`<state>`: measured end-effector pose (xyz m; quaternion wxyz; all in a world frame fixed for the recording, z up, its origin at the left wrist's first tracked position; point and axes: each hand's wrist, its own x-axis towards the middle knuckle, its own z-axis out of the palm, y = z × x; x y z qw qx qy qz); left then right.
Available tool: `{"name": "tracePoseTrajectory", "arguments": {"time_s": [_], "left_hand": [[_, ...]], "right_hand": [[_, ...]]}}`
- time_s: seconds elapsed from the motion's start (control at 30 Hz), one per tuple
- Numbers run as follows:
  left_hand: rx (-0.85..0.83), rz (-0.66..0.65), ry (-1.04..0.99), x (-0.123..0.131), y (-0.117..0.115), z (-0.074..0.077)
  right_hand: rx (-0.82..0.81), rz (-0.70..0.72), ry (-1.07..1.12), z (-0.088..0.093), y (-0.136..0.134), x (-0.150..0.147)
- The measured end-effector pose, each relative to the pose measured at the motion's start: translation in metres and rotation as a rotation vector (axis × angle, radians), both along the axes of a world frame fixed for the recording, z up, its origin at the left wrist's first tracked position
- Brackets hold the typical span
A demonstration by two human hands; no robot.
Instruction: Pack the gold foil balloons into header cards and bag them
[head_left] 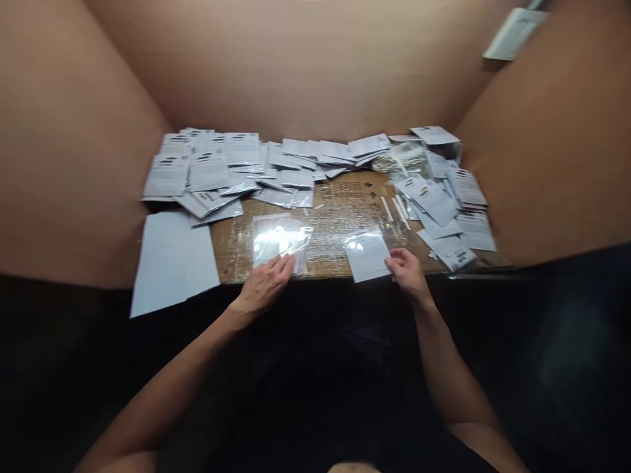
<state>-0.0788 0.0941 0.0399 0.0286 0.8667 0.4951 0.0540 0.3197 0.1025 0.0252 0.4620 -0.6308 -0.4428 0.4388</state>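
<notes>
Far left, a blank white sheet of paper [172, 263] lies flat, running past the front edge of the wooden bench [231, 259], with a cardboard wall [64, 151] rising beyond it. Next comes the clear plastic bag [280, 243], flat on the bare wood and shining under the light, with something pale inside that the glare hides. The left hand [263, 286] reaches it from the front, open and relaxed, its fingers [283, 264] resting lightly on the bag's lower edge, which keeps the bag from sliding without creasing it. To the right, the right hand [407, 272] pinches the lower right corner of a white packet [365, 256] in a glossy sleeve, thumb on top and fingers curled beneath, holding it square near the bench's front edge. Behind it lie a few thin white strips [397, 210]. Overlapping printed cards [236, 167] spread across the back of the bench, and another loose heap of cards [444, 210] fills the right side against a second cardboard wall [552, 144].
</notes>
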Motion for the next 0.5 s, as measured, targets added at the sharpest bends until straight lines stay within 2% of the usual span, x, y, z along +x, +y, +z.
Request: {"name": "tracePoseTrajectory", "arguments": {"time_s": [0.07, 0.13, 0.23, 0.33, 0.43, 0.5], "left_hand": [[0.000, -0.013, 0.003, 0.000, 0.001, 0.000], [0.016, 0.030, 0.009, -0.010, -0.006, -0.004], [0.090, 0.110, -0.002, -0.031, -0.017, -0.014], [0.179, 0.137, 0.013, -0.038, -0.023, -0.022], [0.225, 0.090, 0.023, -0.036, -0.023, -0.024], [0.221, 0.065, 0.024, -0.036, -0.020, -0.025]], "right_hand": [[0.025, -0.027, -0.035, 0.001, 0.005, 0.011], [0.079, -0.076, -0.078, 0.011, 0.027, 0.024], [0.168, -0.268, -0.167, 0.044, 0.081, 0.062], [0.173, -0.503, -0.319, 0.084, 0.129, 0.123], [0.096, -0.574, -0.512, 0.118, 0.156, 0.176], [0.120, -0.568, -0.604, 0.133, 0.167, 0.195]]}}
